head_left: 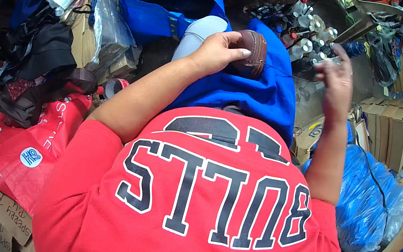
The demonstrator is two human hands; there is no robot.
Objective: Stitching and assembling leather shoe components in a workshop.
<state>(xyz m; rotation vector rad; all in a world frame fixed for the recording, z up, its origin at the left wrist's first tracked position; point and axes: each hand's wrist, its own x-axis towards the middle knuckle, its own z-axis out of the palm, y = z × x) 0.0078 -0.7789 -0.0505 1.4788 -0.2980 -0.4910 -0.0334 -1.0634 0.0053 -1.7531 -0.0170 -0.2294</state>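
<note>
My left hand [219, 51] grips a brown leather shoe [251, 55] by its near side, thumb pressed on the leather. Stitching runs round the shoe's edge, and a thin dark thread [284, 75] leads from it toward my right hand [334, 80]. That hand is raised to the right, apart from the shoe and blurred by motion; its curled fingers seem closed on the thread. The shoe rests over my lap, on blue cloth [267, 102]. Just left of it lies a smooth, light grey rounded piece [199, 34], partly covered by my left hand.
Several small bottles [309, 35] stand beyond my right hand. A blue bag [146, 8] lies ahead. Red bags [36, 148] and dark cloth [48, 53] are at left; cardboard [384, 124] and a blue plastic bag [365, 197] are at right.
</note>
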